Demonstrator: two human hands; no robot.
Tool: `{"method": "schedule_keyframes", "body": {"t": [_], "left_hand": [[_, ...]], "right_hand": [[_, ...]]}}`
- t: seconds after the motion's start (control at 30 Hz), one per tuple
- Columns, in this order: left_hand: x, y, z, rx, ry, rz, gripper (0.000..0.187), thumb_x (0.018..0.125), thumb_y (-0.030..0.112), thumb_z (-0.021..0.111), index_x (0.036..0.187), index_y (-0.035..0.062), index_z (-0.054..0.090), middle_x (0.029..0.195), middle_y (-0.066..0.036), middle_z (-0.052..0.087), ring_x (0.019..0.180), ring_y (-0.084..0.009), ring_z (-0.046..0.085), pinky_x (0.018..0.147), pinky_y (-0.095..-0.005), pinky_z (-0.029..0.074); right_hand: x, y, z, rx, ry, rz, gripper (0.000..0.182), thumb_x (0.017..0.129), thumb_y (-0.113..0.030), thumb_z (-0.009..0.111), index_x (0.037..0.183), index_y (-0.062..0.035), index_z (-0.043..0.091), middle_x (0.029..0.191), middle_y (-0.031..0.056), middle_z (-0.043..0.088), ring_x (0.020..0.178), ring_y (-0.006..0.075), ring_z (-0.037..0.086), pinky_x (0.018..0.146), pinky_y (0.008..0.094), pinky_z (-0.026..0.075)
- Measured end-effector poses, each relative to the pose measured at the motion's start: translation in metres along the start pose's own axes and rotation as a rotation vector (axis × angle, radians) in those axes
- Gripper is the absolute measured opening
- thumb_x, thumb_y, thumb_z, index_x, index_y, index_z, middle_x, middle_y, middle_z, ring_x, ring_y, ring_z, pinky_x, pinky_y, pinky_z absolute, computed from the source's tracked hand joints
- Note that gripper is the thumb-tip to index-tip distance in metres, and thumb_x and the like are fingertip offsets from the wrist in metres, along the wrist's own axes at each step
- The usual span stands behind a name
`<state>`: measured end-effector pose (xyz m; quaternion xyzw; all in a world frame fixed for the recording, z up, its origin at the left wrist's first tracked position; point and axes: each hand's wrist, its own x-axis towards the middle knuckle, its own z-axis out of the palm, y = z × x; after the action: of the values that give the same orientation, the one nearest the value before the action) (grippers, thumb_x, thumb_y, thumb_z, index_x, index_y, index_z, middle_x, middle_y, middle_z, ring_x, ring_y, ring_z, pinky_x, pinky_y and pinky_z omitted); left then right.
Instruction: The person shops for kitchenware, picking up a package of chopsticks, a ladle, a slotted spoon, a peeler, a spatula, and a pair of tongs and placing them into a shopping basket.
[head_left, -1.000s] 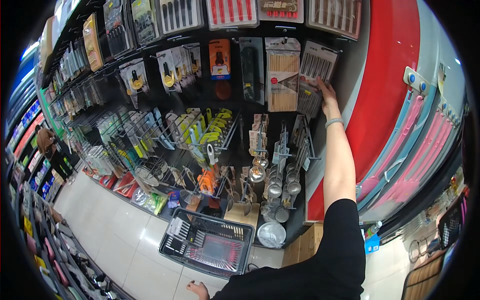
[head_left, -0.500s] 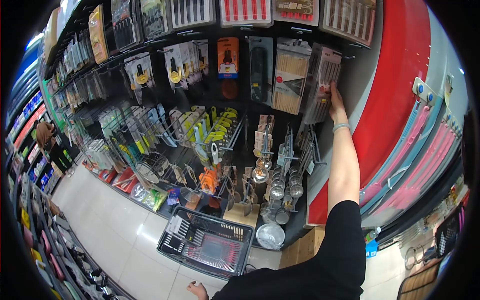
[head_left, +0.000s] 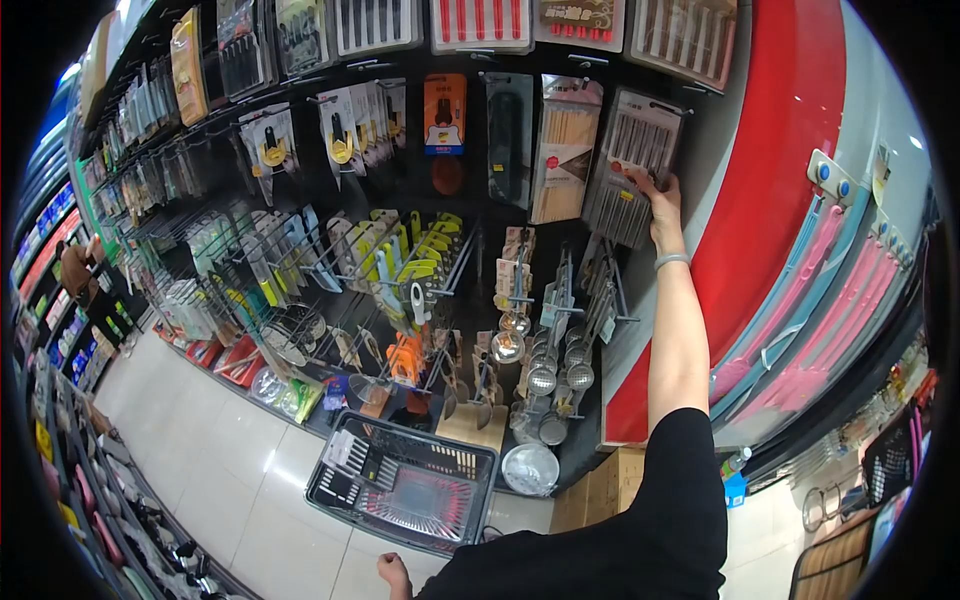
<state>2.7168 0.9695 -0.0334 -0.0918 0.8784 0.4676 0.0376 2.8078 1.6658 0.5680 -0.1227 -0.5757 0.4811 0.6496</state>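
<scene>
— Right hand (head_left: pixel 664 205) up at the top of the display wall, fingers closed around the lower right edge of the chopstick pack (head_left: pixel 632 165), hanging on its hook beside the wooden chopstick pack (head_left: pixel 563 148).

— And the left hand (head_left: pixel 392 570)?

— Low near the floor, by the basket (head_left: pixel 405 485); impossible to tell whether spread or closed.

— Best way, probably?

— Lift the pack up a little, then slide straight along the hook; avoid pulling down, otherwise risk of tearing the hang hole.
</scene>
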Motion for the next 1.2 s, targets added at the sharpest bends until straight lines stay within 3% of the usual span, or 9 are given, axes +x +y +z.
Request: {"method": "schedule_keyframes", "body": {"t": [0.17,0.23,0.6,0.7,0.73,0.77,0.83,1.0,1.2], "left_hand": [[-0.007,0.010,-0.004,-0.148,-0.150,-0.128,0.005,0.076,-0.001,0.055,0.077,-0.0001,0.060,0.064,-0.008,0.059,0.053,-0.0168,0.059,0.045,-0.0282,0.046],[-0.007,0.011,-0.006,-0.158,-0.158,-0.149,0.006,0.076,-0.002,0.054,0.075,-0.0003,0.059,0.063,-0.008,0.058,0.054,-0.0163,0.058,0.048,-0.0284,0.047],[-0.003,0.003,-0.020,-0.190,-0.166,-0.180,0.004,0.077,-0.003,0.056,0.075,-0.0021,0.060,0.065,-0.009,0.059,0.055,-0.0161,0.058,0.052,-0.0293,0.050],[-0.005,-0.009,-0.020,-0.183,-0.178,-0.159,0.005,0.079,-0.001,0.053,0.078,0.0008,0.058,0.067,-0.008,0.060,0.053,-0.0176,0.060,0.043,-0.0275,0.046],[-0.008,-0.012,-0.019,-0.184,-0.183,-0.165,0.005,0.079,-0.001,0.053,0.078,0.0008,0.058,0.067,-0.008,0.060,0.053,-0.0176,0.060,0.043,-0.0275,0.046],[-0.011,-0.015,-0.020,-0.193,-0.181,-0.179,0.005,0.079,-0.001,0.053,0.078,0.0010,0.057,0.067,-0.008,0.060,0.053,-0.0175,0.060,0.043,-0.0274,0.046],[-0.014,-0.019,-0.021,-0.197,-0.186,-0.194,0.005,0.079,-0.001,0.053,0.078,0.0012,0.057,0.067,-0.008,0.060,0.053,-0.0174,0.060,0.043,-0.0273,0.046],[-0.018,-0.023,-0.023,-0.220,-0.230,-0.253,0.005,0.080,0.000,0.052,0.078,0.0016,0.057,0.066,-0.008,0.059,0.053,-0.0172,0.060,0.044,-0.0276,0.046],[-0.014,-0.007,-0.029,-0.221,-0.232,-0.288,0.006,0.077,-0.004,0.054,0.075,-0.0013,0.059,0.066,-0.010,0.059,0.057,-0.0172,0.059,0.050,-0.0288,0.050]], "right_hand": [[-0.006,-0.013,-0.008,0.146,-0.063,0.053,0.036,0.075,-0.014,0.072,0.104,-0.0008,0.055,0.094,0.0067,0.062,0.085,0.0170,0.060,0.078,0.0281,0.047],[-0.008,-0.016,-0.013,0.437,-0.147,0.357,0.025,0.076,-0.013,0.069,0.097,-0.0022,0.060,0.089,0.0065,0.063,0.083,0.0180,0.062,0.076,0.0309,0.051],[-0.024,-0.011,0.012,0.740,-0.229,0.349,0.019,0.083,-0.021,0.066,0.089,-0.0029,0.063,0.082,0.0078,0.065,0.080,0.0179,0.063,0.073,0.0341,0.054],[-0.028,-0.015,0.019,0.412,-0.070,0.062,0.043,0.082,-0.016,0.066,0.121,-0.0042,0.051,0.108,0.0093,0.059,0.093,0.0172,0.059,0.083,0.0335,0.049],[-0.027,-0.015,0.021,0.337,-0.040,-0.033,0.061,0.081,-0.013,0.067,0.135,-0.0078,0.039,0.126,0.0100,0.049,0.111,0.0185,0.051,0.091,0.0307,0.043],[-0.026,-0.015,0.023,0.331,-0.042,-0.031,0.061,0.081,-0.013,0.067,0.135,-0.0078,0.039,0.126,0.0100,0.049,0.111,0.0185,0.051,0.091,0.0307,0.043],[-0.033,-0.024,0.031,-0.132,0.077,-0.275,0.065,0.080,-0.013,0.069,0.137,-0.0068,0.037,0.132,0.0103,0.044,0.121,0.0201,0.042,0.098,0.0294,0.036],[-0.022,-0.013,0.025,-0.238,0.175,-0.397,0.066,0.078,-0.011,0.069,0.136,-0.0069,0.038,0.133,0.0120,0.042,0.122,0.0224,0.040,0.102,0.0309,0.030],[-0.024,-0.015,0.028,-0.949,0.552,-0.680,0.064,0.065,-0.017,0.079,0.122,-0.0107,0.052,0.112,0.0114,0.043,0.112,0.0333,0.038,0.094,0.0400,0.033]]}}
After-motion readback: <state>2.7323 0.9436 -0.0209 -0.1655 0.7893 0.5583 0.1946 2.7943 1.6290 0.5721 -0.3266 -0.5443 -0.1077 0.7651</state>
